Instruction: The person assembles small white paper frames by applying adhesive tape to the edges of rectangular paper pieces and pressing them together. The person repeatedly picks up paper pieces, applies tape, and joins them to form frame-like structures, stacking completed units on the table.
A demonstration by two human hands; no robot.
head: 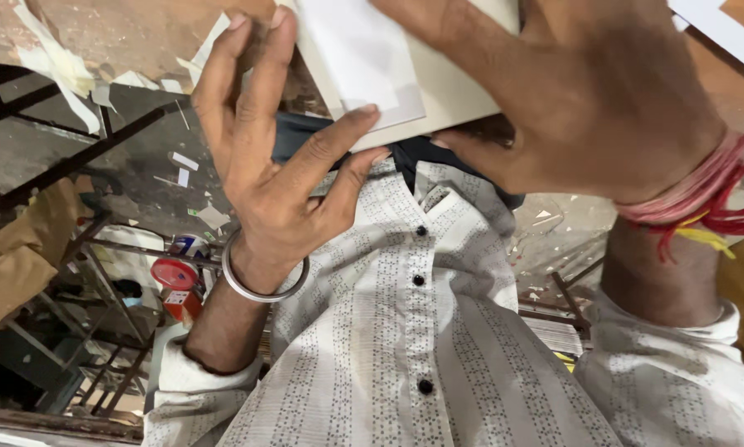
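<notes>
Both hands, left hand [272,174] and right hand [587,99], grip cream card stack [446,83].

A stiff cream card [455,91] with a smaller white sheet [363,58] lying on it, probably flat, overhangs my worktable's near edge, its far part out of view.

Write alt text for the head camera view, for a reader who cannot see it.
Two bare hands hold a flat cream cardboard sheet with a smaller white paper rectangle on it, close to the camera. The left hand, a silver metal bangle on its wrist, grips the near edge; the right hand, wearing red and yellow wrist threads, lies over the sheet. Below is a white patterned button shirt.
</notes>
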